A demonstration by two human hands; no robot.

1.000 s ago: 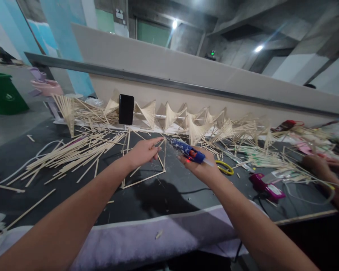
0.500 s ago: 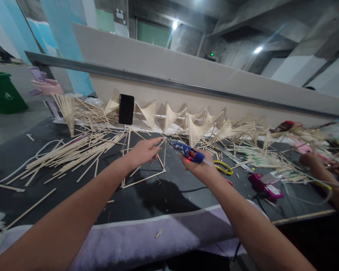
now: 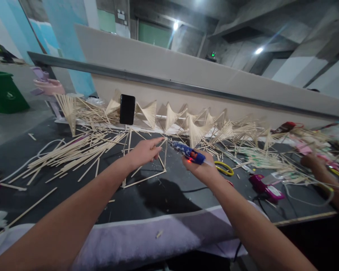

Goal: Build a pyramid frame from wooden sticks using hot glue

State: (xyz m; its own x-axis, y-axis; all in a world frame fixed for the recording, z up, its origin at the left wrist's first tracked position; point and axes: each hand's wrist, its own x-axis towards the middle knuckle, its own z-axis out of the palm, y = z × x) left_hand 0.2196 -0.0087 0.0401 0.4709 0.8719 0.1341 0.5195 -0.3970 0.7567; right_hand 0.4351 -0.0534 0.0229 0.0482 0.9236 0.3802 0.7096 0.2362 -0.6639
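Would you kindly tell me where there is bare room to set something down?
The widest, mostly bare patch is dark tabletop between the stick frame, the lavender cloth and the right forearm. A smaller one lies between the left forearm and the loose sticks. The back, lined with stick models, is crowded.

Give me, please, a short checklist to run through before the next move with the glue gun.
1. Glue gun held in the right hand: ok.
2. Red light on the gun lit: ok.
3. Left hand at the stick frame's upper corner: ok, though firm contact is unclear.
4. Left fingers well away from the nozzle: not ok, they look close.
5. Fresh glue on that corner: cannot tell, too small.
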